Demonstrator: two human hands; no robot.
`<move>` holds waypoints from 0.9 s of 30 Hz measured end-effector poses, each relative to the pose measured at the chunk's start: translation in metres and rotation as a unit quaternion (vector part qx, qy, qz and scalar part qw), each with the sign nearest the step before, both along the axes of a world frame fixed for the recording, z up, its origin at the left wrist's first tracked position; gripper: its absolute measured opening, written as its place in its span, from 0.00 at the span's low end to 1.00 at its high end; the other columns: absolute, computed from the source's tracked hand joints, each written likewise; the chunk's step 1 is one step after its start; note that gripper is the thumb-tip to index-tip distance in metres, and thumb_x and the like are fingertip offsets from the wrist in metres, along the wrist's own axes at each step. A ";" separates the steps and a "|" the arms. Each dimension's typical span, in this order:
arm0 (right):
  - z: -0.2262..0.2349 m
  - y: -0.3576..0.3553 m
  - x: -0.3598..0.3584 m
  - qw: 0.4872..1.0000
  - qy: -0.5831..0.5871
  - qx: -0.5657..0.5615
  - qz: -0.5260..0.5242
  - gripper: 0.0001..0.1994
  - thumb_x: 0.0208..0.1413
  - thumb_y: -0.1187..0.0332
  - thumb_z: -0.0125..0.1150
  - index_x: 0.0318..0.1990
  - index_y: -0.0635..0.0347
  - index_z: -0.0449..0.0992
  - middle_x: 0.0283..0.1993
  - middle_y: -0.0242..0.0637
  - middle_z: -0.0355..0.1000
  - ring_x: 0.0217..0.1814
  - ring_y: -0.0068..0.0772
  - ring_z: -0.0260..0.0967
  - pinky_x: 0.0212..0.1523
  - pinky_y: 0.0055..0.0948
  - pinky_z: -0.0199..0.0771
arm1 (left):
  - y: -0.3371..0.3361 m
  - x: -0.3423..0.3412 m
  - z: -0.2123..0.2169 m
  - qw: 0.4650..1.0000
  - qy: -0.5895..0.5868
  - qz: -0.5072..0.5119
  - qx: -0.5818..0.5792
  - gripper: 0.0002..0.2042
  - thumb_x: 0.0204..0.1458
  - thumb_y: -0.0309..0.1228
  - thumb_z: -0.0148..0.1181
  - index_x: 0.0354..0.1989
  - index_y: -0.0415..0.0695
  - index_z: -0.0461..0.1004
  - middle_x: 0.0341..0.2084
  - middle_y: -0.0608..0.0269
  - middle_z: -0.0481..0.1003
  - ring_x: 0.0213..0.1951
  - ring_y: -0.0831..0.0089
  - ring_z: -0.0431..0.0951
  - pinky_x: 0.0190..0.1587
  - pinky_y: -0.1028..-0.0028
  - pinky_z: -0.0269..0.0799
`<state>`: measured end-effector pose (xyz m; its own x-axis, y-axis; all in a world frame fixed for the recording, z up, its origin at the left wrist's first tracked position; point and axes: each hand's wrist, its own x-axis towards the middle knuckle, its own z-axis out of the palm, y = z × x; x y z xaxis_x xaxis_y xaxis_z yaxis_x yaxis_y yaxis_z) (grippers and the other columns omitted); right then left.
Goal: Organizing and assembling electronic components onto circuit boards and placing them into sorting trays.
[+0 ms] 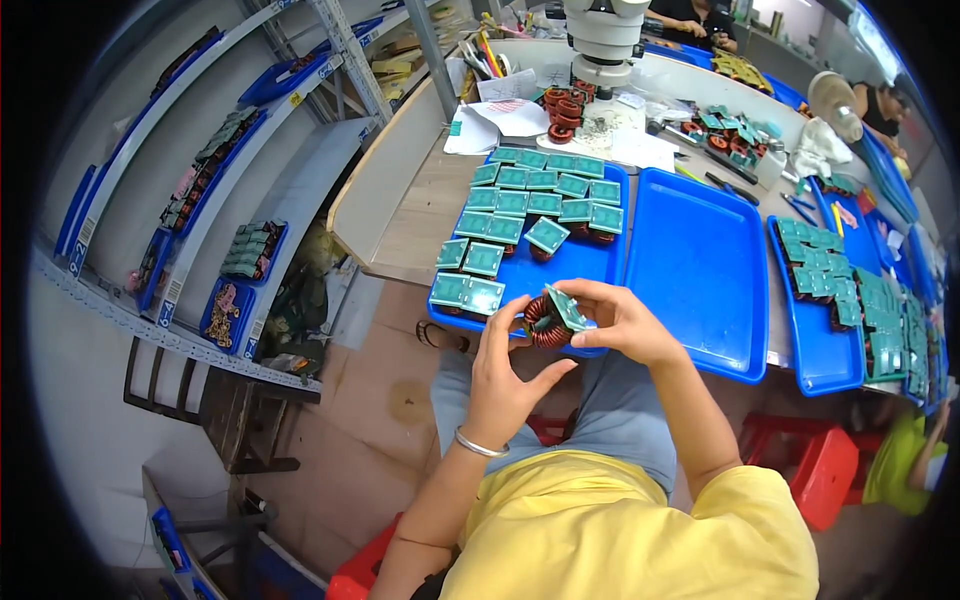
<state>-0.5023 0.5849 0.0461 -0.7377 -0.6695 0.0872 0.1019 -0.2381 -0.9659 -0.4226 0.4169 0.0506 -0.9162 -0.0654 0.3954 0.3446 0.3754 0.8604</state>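
At the near edge a yellow shirt [630, 530] and grey-blue trousers [635, 410] showed, and a silver bracelet [482, 444] circled the left wrist. The right hand [625, 325] pinched a copper-coloured coil [548, 332] by its green board [566, 308], thumb and fingers on the board's edges. The left hand [505, 375] had its fingers at the coil's left side and its thumb stretched out below; whether it also gripped the coil I could not tell. The coil, board tilted, was held up just before the near edge of a blue tray [590, 268] bearing rows of green-topped coils [485, 225]. Right of that tray lay a second blue tray [695, 280], and farther right a third blue tray [830, 370] with more such parts; a red stool [825, 475] stood below. To the left rose a metal shelf rack [340, 55] holding loaded blue trays. Beyond the trays, hand tools [735, 188] lay on the bench, with papers [508, 117] and a stack of red-brown coils [564, 112] near a white microscope [605, 35]. Farthest back, a person in dark clothing [695, 15] sat at another bench.
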 end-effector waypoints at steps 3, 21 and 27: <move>0.000 0.005 0.002 0.999 0.025 -0.046 -0.002 0.33 0.35 0.78 0.67 0.54 0.66 0.62 0.52 0.39 0.63 0.55 0.31 0.61 0.56 0.30 0.59 | 0.008 -0.003 -0.001 0.998 0.044 0.014 -0.042 0.31 0.37 0.28 0.68 0.52 0.40 0.61 0.47 0.55 0.63 0.47 0.65 0.68 0.44 0.71 0.70; 0.033 0.041 -0.007 0.954 0.221 0.194 0.052 0.34 0.46 0.66 0.62 0.61 0.56 0.53 0.60 0.39 0.55 0.56 0.36 0.59 0.48 0.32 0.68 | 0.027 -0.005 -0.004 0.954 -0.086 -0.099 0.269 0.22 0.49 0.28 0.58 0.52 0.35 0.60 0.44 0.56 0.68 0.45 0.69 0.70 0.49 0.72 0.69; 0.039 0.045 -0.003 0.973 0.144 0.173 0.056 0.34 0.43 0.70 0.66 0.59 0.58 0.56 0.58 0.39 0.55 0.52 0.32 0.61 0.47 0.29 0.69 | 0.032 -0.019 -0.012 0.999 0.044 -0.008 0.005 0.29 0.34 0.21 0.67 0.51 0.41 0.66 0.44 0.58 0.67 0.47 0.66 0.69 0.45 0.72 0.69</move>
